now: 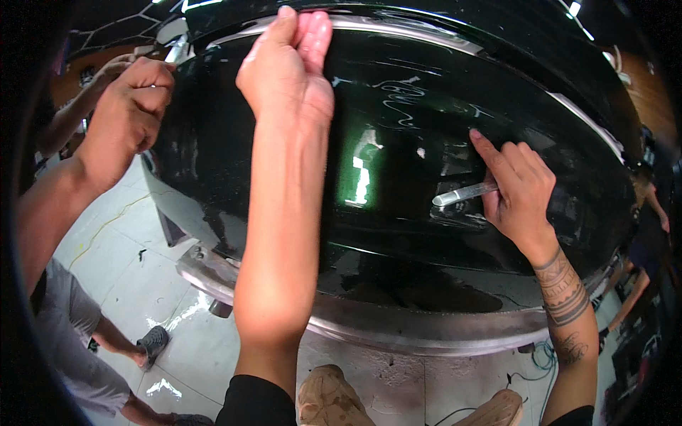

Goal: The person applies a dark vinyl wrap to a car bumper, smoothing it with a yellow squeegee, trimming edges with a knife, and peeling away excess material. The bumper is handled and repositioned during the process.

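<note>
My left hand [298, 64] reaches up to the top edge of a glossy dark green car panel [206, 128], fingers pressed together near the pale strip [433, 35] there; whatever they grip is hard to make out. My right hand [515, 184] is closed on a slim, clear-looking tool [458, 194], its index finger extended onto the panel among faint wet streaks and marks. Below the panel runs a curved metal bar [426, 339].
A co-worker's fist [135, 106] is at the panel's left corner, another hand [112, 68] behind it and a person's shoe [152, 346] below. Another person [639, 259] stands at the right. Cables [543, 358] lie on the tiled floor [121, 248].
</note>
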